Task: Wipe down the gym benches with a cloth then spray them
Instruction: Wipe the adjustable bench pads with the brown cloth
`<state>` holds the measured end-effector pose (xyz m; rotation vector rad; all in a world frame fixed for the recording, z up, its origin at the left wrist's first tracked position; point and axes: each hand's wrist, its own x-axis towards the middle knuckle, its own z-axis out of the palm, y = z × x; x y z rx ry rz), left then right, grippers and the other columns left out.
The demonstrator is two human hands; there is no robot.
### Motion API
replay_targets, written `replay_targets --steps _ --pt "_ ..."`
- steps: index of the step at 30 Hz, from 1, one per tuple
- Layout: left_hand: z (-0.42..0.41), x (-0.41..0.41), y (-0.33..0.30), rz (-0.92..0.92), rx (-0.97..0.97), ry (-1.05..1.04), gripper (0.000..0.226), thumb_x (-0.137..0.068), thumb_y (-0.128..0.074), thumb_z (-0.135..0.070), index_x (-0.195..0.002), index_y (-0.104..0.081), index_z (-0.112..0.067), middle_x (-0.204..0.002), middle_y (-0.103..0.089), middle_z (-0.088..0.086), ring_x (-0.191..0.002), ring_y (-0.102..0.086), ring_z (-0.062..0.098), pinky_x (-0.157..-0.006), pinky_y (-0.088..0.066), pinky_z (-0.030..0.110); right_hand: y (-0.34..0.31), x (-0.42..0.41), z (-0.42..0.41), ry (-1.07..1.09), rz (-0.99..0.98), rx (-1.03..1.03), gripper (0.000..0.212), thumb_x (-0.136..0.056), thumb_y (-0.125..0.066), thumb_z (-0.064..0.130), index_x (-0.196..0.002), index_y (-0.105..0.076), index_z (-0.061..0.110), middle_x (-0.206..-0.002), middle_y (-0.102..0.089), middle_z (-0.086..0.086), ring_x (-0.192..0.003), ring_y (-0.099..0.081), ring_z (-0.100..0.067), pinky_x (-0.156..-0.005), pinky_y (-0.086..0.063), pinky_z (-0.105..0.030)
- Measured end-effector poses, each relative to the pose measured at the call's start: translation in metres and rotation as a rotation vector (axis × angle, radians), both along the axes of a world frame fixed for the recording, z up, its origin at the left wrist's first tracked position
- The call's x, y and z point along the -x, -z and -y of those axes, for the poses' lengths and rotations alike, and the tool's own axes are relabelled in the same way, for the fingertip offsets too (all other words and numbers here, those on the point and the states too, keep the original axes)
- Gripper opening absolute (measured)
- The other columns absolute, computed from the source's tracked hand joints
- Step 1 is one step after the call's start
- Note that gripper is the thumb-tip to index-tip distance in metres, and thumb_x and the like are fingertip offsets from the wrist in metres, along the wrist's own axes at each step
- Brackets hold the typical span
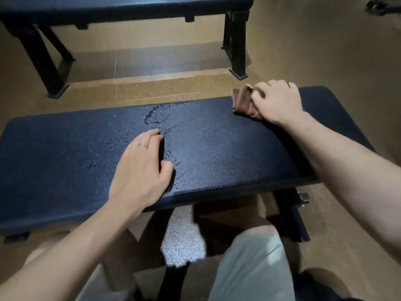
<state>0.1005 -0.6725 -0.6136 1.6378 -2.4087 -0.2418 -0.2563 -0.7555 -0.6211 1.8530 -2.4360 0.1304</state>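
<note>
Hidden or cut off: our right hand (276, 101) covers most of the brown cloth (243, 101), so only its left folds show, and we cannot tell how the fingertips lie beneath. The near bench (217, 148) loses its left end at the picture's edge; its dark frame (290, 216) shows only in part under the pad. The far bench (130, 9) is cut off at the top — legs and underside alone are clear. Something dark at the top right corner is too blurred to name.

Near bench: black, pebbled leather-look pad, lying across the view just before our knees. A wet streak (156, 115) and scattered droplets mark its middle and left part; the right part looks smoother.

Cloth: folded, on the far edge of the pad toward its right end, gripped by the right hand with fingers curled over it.

Left hand (141, 170): flat on the pad near its front edge, fingers straight and close together — a ring (143, 145) on one finger.

Floor (152, 61): tan.
</note>
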Motion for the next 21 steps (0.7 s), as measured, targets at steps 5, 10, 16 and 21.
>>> replay_targets --steps 5,10,16,21 --pt "0.002 0.001 0.0 0.005 -0.003 -0.002 0.062 -0.084 -0.041 -0.032 -0.137 -0.054 -0.004 -0.151 -0.049 0.008 -0.141 -0.041 0.024 -0.121 -0.03 0.037 0.003 -0.095 0.013 -0.044 0.021 0.002 0.053 -0.097 -0.026 0.046 -0.123 -0.064 0.022 -0.13 -0.063 -0.012 -0.123 -0.053 -0.034 -0.113 -0.026 -0.058" --pt "0.001 0.002 -0.002 0.002 0.0 -0.014 0.062 -0.083 -0.043 -0.031 -0.137 -0.055 -0.004 -0.15 -0.05 0.009 -0.139 -0.042 0.024 -0.119 -0.029 0.034 -0.001 -0.213 0.033 -0.337 0.076 0.004 0.047 -0.097 -0.03 0.045 -0.12 -0.065 0.025 -0.128 -0.065 -0.006 -0.121 -0.056 -0.029 -0.109 -0.028 -0.053" --pt "0.001 0.002 -0.003 -0.025 -0.01 -0.02 0.057 -0.083 -0.045 -0.03 -0.134 -0.057 -0.008 -0.151 -0.051 0.004 -0.14 -0.042 0.022 -0.118 -0.032 0.035 0.005 -0.13 0.028 -0.357 0.041 0.073 0.046 -0.096 -0.03 0.048 -0.114 -0.064 0.023 -0.117 -0.068 -0.009 -0.111 -0.06 -0.032 -0.098 -0.036 -0.046" --pt "0.001 0.004 -0.003 -0.019 0.0 -0.01 0.057 -0.082 -0.042 -0.032 -0.131 -0.058 -0.007 -0.149 -0.052 0.006 -0.14 -0.043 0.024 -0.119 -0.034 0.039 0.005 -0.079 0.018 -0.115 0.004 0.075 0.052 -0.094 -0.025 0.049 -0.111 -0.066 0.021 -0.117 -0.067 -0.011 -0.112 -0.058 -0.035 -0.103 -0.034 -0.049"
